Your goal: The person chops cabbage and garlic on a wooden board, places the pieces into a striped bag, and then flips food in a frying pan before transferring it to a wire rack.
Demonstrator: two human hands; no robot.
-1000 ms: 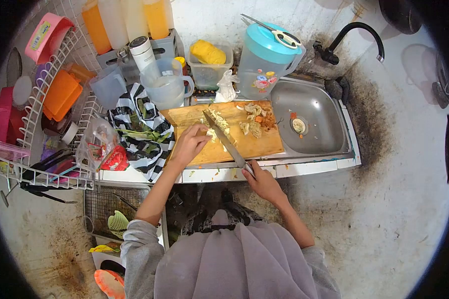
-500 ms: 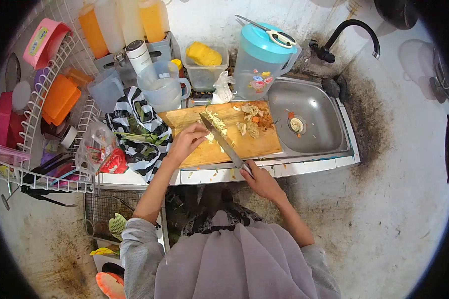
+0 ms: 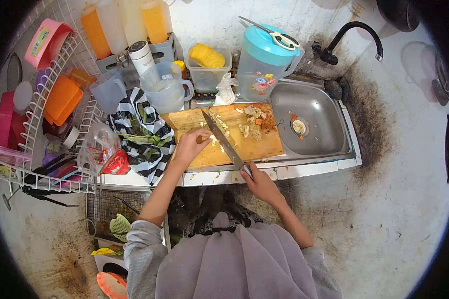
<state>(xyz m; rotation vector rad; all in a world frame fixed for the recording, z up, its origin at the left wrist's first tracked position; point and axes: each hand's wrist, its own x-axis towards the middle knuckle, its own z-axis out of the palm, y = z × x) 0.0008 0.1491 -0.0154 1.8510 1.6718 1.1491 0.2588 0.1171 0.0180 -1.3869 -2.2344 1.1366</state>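
Observation:
My right hand (image 3: 260, 182) grips the handle of a kitchen knife (image 3: 223, 142), its long blade slanting up and left over the wooden cutting board (image 3: 194, 119). Pale shredded vegetable (image 3: 219, 122) lies along and beside the blade. At the board's left side, left of the blade, my left hand (image 3: 189, 146) has its fingers bent together; whatever they hold, if anything, is too small to make out. Wilted pale vegetable pieces (image 3: 254, 130) and orange scraps (image 3: 267, 122) sit at the board's upper right.
Right of the board is a steel sink (image 3: 312, 144) under a black faucet (image 3: 351, 27). Scissors (image 3: 279, 39) lie on a blue-lidded pitcher (image 3: 264, 70). A striped plastic bag (image 3: 152, 162) with greens is at the left, near a dish rack (image 3: 35, 119). Clear jugs (image 3: 162, 92) stand behind.
My left hand has drawn slightly back from the knife blade, down and left. The blade remains over the board in my right hand; the whole view has shifted slightly.

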